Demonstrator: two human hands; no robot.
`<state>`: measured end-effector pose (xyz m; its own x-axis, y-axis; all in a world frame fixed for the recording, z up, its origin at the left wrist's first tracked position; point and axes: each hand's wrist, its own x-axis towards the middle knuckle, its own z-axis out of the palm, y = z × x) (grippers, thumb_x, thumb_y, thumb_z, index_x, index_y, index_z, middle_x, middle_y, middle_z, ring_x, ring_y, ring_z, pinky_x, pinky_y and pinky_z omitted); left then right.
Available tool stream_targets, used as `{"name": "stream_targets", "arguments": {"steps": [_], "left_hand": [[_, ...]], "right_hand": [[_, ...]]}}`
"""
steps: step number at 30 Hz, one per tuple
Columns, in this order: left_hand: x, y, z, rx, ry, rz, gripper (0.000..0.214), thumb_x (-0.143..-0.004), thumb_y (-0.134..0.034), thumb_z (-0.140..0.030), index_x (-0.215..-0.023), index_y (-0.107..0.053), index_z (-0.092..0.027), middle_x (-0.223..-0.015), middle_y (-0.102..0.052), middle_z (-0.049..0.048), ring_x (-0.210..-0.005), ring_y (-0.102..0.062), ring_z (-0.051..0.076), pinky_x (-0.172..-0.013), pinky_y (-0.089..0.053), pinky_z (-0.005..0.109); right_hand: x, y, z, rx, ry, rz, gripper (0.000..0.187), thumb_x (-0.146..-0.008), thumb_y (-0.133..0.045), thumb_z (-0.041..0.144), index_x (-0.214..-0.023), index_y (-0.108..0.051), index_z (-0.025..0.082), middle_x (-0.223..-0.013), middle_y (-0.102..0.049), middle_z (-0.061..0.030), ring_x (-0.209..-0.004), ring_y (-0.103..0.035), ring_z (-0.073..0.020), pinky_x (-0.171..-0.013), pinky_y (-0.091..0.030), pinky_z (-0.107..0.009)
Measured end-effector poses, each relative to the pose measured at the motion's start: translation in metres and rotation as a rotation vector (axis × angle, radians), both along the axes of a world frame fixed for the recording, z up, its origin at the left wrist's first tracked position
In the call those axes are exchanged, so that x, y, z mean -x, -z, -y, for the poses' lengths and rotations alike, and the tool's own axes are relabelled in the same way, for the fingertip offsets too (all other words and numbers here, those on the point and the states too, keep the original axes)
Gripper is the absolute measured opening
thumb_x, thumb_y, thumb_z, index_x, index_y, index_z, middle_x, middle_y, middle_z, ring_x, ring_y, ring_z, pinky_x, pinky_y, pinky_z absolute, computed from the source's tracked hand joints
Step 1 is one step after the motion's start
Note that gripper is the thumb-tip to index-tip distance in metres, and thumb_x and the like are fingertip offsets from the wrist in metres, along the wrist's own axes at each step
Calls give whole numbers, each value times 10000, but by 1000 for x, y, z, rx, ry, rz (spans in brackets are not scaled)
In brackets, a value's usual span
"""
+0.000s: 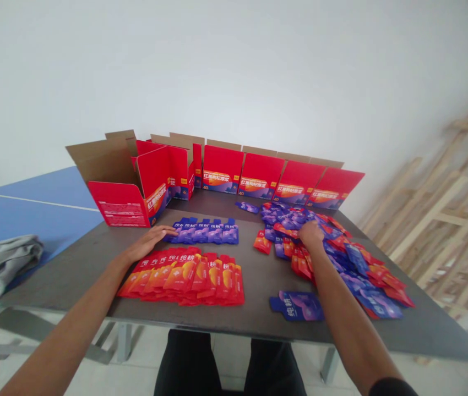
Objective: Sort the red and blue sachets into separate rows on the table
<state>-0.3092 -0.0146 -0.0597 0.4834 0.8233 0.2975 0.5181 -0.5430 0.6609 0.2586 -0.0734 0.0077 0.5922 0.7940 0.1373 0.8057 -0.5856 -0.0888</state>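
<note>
My left hand (150,242) lies flat with fingers stretched out, its fingertips touching the left end of a row of overlapping purple sachets (206,231). In front of that row, nearer to me, fans a thick layer of overlapping red sachets (184,275). My right hand (311,234) is curled down into a mixed heap of red and purple sachets (349,258). A red sachet (286,231) lies right by its fingertips; what the fingers pinch is hidden. One purple sachet (298,306) lies alone near the table's front edge, left of my right forearm.
Open red cartons (221,169) line the back of the grey table (254,275); another open carton (120,203) stands at the left. A single purple sachet (247,207) lies near the back. Beside the table are a blue surface with grey cloth (5,264) and wooden frames (444,220).
</note>
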Motion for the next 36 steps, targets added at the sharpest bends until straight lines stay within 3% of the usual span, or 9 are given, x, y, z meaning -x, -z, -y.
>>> {"name": "stream_targets", "arguments": {"steps": [9, 12, 15, 19, 23, 26, 29, 36], "left_hand": [[-2, -5, 6, 5, 1, 5, 732, -987, -314, -792, -1164, -783, -259, -1330, -695, 94, -1304, -582, 329, -1228, -353, 506], [-3, -6, 7, 8, -2, 7, 723, -994, -315, -782, -1176, -779, -258, -1342, -689, 97, -1316, -575, 330, -1231, -350, 507], [-4, -7, 8, 11, 3, 2, 717, -1003, -318, -771, -1191, -774, -250, -1351, -682, 99, -1317, -577, 324, -1235, -350, 495], [-4, -8, 11, 8, -3, -13, 715, -1007, -319, -766, -1229, -759, -248, -1366, -669, 96, -1332, -567, 322, -1236, -350, 492], [-5, -7, 13, -1, -18, -39, 753, -998, -311, -784, -1274, -744, -234, -1381, -653, 108, -1327, -560, 322, -1222, -359, 503], [-6, -6, 13, -5, -31, -59, 783, -991, -295, -797, -1293, -740, -227, -1380, -650, 115, -1312, -564, 325, -1211, -368, 512], [-9, -6, 13, -9, -44, -70, 786, -994, -287, -790, -1314, -730, -225, -1374, -655, 114, -1292, -577, 320, -1201, -384, 504], [-11, -3, 11, -16, -113, -53, 823, -988, -261, -802, -1240, -747, -187, -1277, -704, 126, -1236, -608, 320, -1174, -426, 492]], "right_hand": [[-17, -35, 11, -21, 87, -63, 479, -936, -432, 146, -1318, -672, -15, -1319, -669, -321, -1237, -678, -376, -1011, -554, -479], [-1, -46, 6, -89, 0, -103, 466, -950, -457, 198, -1316, -671, 5, -1277, -693, -313, -1213, -689, -372, -1002, -552, -457], [36, -51, -8, -136, -221, -224, 420, -1002, -422, 250, -1261, -684, 48, -1236, -724, -263, -1172, -708, -321, -982, -549, -362], [115, -42, -31, -99, -449, -676, 322, -1033, -427, 275, -1192, -655, 112, -929, -766, -110, -757, -721, -202, -692, -584, -280], [196, -22, -52, -81, -520, -1032, 164, -1006, -514, 202, -1074, -644, 128, -590, -564, 51, -517, -542, -107, -545, -545, -222], [245, -9, -68, -66, -559, -1052, 107, -981, -561, 179, -942, -652, 139, -541, -503, 70, -475, -508, -92, -507, -527, -205], [283, 1, -83, -27, -586, -1055, 100, -969, -577, 183, -934, -658, 136, -516, -511, 68, -451, -539, -108, -496, -543, -222], [336, 16, -102, 75, -683, -945, 155, -939, -637, 233, -972, -730, 113, -535, -652, 6, -560, -696, -170, -541, -572, -219]]}}
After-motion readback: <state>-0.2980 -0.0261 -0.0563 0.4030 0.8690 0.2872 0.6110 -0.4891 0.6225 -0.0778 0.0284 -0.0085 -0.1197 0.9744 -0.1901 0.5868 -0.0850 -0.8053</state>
